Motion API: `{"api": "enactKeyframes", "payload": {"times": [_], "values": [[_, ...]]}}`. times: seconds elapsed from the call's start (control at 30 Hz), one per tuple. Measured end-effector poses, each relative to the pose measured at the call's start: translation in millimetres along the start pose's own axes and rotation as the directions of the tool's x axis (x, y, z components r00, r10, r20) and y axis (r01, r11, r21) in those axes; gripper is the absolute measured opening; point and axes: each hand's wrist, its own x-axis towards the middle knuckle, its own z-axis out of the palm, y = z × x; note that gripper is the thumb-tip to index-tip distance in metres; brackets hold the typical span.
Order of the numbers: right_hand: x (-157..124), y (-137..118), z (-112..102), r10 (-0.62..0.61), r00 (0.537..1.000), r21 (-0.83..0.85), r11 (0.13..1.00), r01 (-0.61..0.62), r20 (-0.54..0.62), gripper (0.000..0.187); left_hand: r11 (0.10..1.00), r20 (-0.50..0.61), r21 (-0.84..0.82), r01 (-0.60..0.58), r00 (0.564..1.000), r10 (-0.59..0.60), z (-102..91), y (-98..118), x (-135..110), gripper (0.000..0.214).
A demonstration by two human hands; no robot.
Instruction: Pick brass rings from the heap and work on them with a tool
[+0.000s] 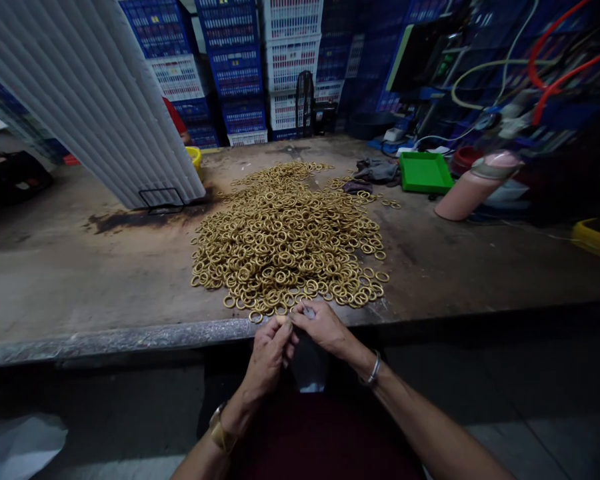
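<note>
Little shows of what the left hand (269, 352) may hold, curled at the worktop's near edge (130, 337); beyond, gold-coloured rings (285, 247) lie heaped; the right hand (326, 327) curls alongside, contents equally unclear; fingertip handling seems the step, the next likely calling for precise pinching

One left hand (269, 352) and one right hand (326, 328), both bare; just beyond them, one heap of round gold-coloured rings (285, 243), too many to count. Ahead-left of the hands, one tall white corrugated panel (125, 107); ahead-right, one green rectangular tray (426, 172) and one pink cylindrical bottle (466, 188).
</note>
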Motion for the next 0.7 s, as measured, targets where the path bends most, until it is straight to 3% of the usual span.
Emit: {"api": "enactKeyframes", "payload": {"times": [0.23,0.3,0.4,0.5,0.6,0.7], "values": [[-1,1,2,0.079,0.996,0.173,0.981,-0.086,0.045,0.018,0.978,0.02,-0.209,-0.002,1.0,0.006,0.6,-5,-1,0.024],[0,4,2,0.043,0.999,0.08,0.996,-0.041,-0.025,0.017,0.969,0.015,-0.248,0.0,1.0,0.004,0.7,-5,-1,0.024],[-2,10,2,-0.13,0.985,-0.224,0.969,0.103,-0.109,0.017,0.969,-0.014,-0.245,-0.024,1.0,0.021,-0.2,-6,0,0.024],[-8,16,3,-0.262,0.965,-0.469,0.85,0.239,0.015,0.011,0.978,-0.036,-0.196,-0.065,0.998,0.059,-1.7,-7,1,0.024],[-13,19,4,-0.277,0.954,-0.589,0.755,0.288,0.111,0.011,0.986,-0.043,-0.141,-0.091,0.995,0.086,-2.6,-9,2,0.025],[-14,19,5,-0.263,0.955,-0.638,0.714,0.288,0.137,0.012,0.988,-0.04,-0.121,-0.095,0.995,0.091,-2.9,-10,1,0.026]]}}
